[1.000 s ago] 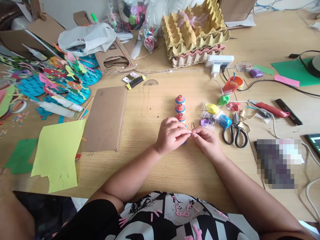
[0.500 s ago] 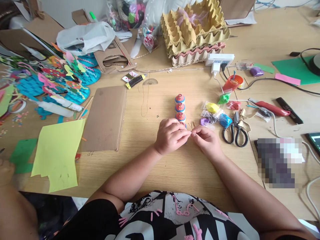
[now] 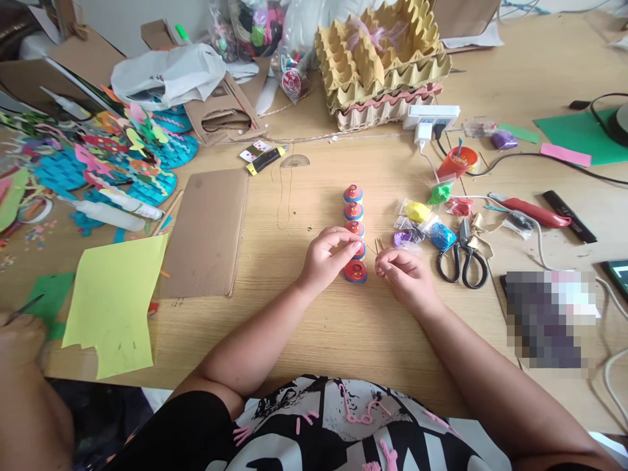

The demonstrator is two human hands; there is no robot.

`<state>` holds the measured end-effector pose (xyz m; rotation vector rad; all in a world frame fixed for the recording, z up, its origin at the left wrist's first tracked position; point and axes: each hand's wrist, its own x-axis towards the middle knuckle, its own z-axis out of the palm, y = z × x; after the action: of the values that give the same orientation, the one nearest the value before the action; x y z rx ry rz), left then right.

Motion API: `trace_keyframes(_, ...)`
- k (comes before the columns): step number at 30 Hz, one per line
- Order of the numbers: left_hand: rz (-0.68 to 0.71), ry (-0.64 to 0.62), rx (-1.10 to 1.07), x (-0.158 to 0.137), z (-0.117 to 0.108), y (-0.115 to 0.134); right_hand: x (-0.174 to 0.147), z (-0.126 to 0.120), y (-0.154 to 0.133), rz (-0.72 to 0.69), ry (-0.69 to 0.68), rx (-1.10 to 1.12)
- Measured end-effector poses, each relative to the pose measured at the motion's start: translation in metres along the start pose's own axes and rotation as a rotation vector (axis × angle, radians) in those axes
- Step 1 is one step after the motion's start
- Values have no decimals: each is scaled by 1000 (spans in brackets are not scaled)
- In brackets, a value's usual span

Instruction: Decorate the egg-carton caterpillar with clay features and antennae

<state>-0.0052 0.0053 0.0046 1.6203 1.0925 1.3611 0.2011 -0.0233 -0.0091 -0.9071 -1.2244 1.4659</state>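
Observation:
In front of me several round red pieces with blue rims (image 3: 355, 271) stand in a column, bearing small yellow and dark marks. My left hand (image 3: 326, 256) is over the left side of the column, thumb and forefinger pinched. A thin pale stick (image 3: 371, 249) shows between its fingertips and my right hand; which hand bears it is hard to tell. To the right of the column, my right hand (image 3: 406, 276) is closed with fingertips together, and what they pinch is too small to make out. Small thin wooden sticks (image 3: 378, 244) lie just beyond it.
Black-handled scissors (image 3: 462, 258) and bagged coloured clay (image 3: 417, 210) lie to the right, near an orange cup (image 3: 458, 163). On the left are cardboard (image 3: 206, 232), yellow paper (image 3: 115, 301) and another person's hand (image 3: 19, 343). Egg trays (image 3: 383, 72) are stacked at the back.
My hands have moved apart; earlier their fingertips met. My left hand has shifted slightly left, uncovering the nearest round pieces. The other person's hand at far left now shows a dark thin tool.

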Motion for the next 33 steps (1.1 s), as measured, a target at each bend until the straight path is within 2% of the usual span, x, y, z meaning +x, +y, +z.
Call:
trace_keyframes(6,-54,-11,-54,-1,1,0,-2,0,-3,-82,-109,31)
trace_keyframes(13,-80,-84,-68,-3,0,4,-3,-1,-4,-112,-123,84)
trace_keyframes(22,-67,-128,-130,-4,0,3,-1,0,-9,-117,-117,19)
trace_keyframes(33,-57,-119,-75,-3,3,4,-3,-3,-1,-56,-97,98)
